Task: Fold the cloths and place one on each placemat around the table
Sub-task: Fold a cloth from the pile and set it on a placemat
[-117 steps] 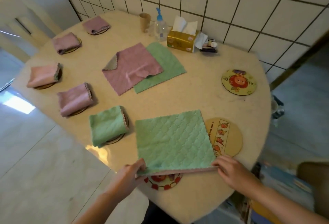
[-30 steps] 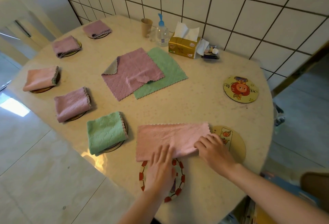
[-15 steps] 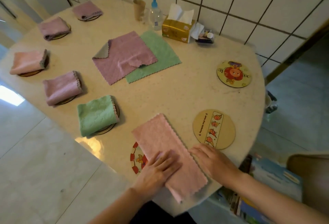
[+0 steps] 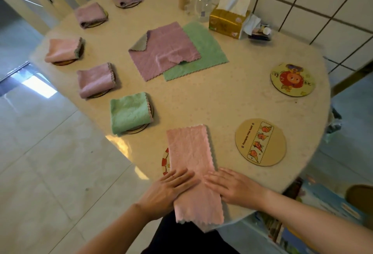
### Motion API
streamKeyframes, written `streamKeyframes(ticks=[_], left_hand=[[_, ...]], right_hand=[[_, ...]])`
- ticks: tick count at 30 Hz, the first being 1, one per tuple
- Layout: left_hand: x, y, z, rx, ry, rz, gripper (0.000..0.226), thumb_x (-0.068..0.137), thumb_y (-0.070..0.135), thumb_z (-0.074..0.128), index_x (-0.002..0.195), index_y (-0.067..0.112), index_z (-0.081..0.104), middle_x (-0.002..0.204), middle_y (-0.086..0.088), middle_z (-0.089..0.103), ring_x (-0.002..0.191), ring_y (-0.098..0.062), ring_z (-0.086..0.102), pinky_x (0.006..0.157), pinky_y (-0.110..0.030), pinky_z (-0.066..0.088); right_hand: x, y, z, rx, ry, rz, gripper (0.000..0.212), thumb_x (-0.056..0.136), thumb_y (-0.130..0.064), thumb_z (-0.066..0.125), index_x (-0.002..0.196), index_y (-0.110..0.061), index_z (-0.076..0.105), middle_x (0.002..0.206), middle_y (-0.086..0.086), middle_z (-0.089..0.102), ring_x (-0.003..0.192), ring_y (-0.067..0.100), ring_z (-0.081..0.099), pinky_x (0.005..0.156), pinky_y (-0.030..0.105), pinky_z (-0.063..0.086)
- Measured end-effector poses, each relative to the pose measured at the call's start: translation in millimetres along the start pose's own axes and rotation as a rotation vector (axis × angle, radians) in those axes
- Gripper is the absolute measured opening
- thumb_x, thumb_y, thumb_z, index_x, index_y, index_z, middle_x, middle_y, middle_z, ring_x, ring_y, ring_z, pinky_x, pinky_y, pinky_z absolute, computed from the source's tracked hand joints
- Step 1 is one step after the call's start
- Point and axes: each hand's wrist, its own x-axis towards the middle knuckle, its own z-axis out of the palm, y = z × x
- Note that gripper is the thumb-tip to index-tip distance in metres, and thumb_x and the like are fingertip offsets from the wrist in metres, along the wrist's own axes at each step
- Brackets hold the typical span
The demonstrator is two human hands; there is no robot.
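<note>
Here both hands press the pink cloth flat.

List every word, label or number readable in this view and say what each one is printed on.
Nothing reads with certainty.
Tan round placemat: one line of small print beside the fruit strip, too blurred to quote.
Yellow cartoon placemat: a few small marks around the figure, unreadable.
Gold tissue box: faint print and a small picture, unreadable.
Clear pump bottle: small blue label, unreadable.

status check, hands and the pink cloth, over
Left hand and right hand flat on pink cloth. Cloth half-folded, near end overhanging table edge. Two placemats bare. Nothing in the way.
</note>
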Motion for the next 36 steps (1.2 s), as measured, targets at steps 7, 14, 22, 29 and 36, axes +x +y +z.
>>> streamKeyframes(ticks=[7, 14, 22, 29, 36], left_hand=[[19, 5, -20, -0.95, 0.31, -0.607, 0.041, 0.084, 0.06, 0.055, 0.091, 0.022, 0.069, 0.092, 0.004, 0.069, 0.083, -0.013, 0.064, 0.08, -0.034, 0.053], [37, -9, -37, -1.0, 0.588, -0.751, 0.024, 0.095, 0.031, 0.054, 0.089, 0.011, 0.065, 0.086, -0.015, 0.068, 0.076, -0.023, 0.062, 0.068, -0.039, 0.052], [60, -11, -34, -0.801, 0.622, -0.94, 0.032, 0.095, 0.043, 0.045, 0.088, 0.014, 0.054, 0.082, -0.006, 0.064, 0.077, -0.024, 0.061, 0.073, -0.048, 0.054], [73, -13, -32, -0.714, 0.583, -1.069, 0.032, 0.098, 0.046, 0.037, 0.094, 0.017, 0.051, 0.082, 0.0, 0.059, 0.074, -0.017, 0.057, 0.067, -0.038, 0.054], [65, -15, -39, -0.42, 0.566, -1.105, 0.021, 0.096, 0.043, 0.043, 0.101, 0.023, 0.048, 0.085, 0.008, 0.054, 0.073, -0.018, 0.053, 0.059, -0.03, 0.041]], right_hand=[[23, -2, -25, 0.736, 0.157, 0.549, 0.019, 0.097, -0.024, 0.047, 0.106, -0.019, 0.064, 0.096, -0.007, 0.069, 0.085, 0.003, 0.063, 0.077, 0.028, 0.053], [81, 14, -46, 0.721, 0.298, 0.977, 0.03, 0.1, -0.035, 0.031, 0.077, -0.02, 0.044, 0.055, -0.007, 0.046, 0.045, 0.007, 0.041, 0.043, 0.02, 0.025], [102, 28, -38, 0.431, 0.174, 1.169, 0.034, 0.101, -0.037, 0.02, 0.097, -0.015, 0.047, 0.078, 0.001, 0.059, 0.065, 0.019, 0.056, 0.049, 0.028, 0.036], [113, 32, -25, 0.366, 0.097, 1.269, 0.034, 0.101, -0.035, 0.021, 0.099, -0.016, 0.048, 0.089, 0.003, 0.062, 0.072, 0.02, 0.058, 0.058, 0.031, 0.045], [112, 36, -32, 0.317, 0.113, 1.263, 0.041, 0.1, -0.042, 0.023, 0.099, -0.015, 0.053, 0.09, 0.002, 0.062, 0.071, 0.017, 0.054, 0.057, 0.029, 0.042]])
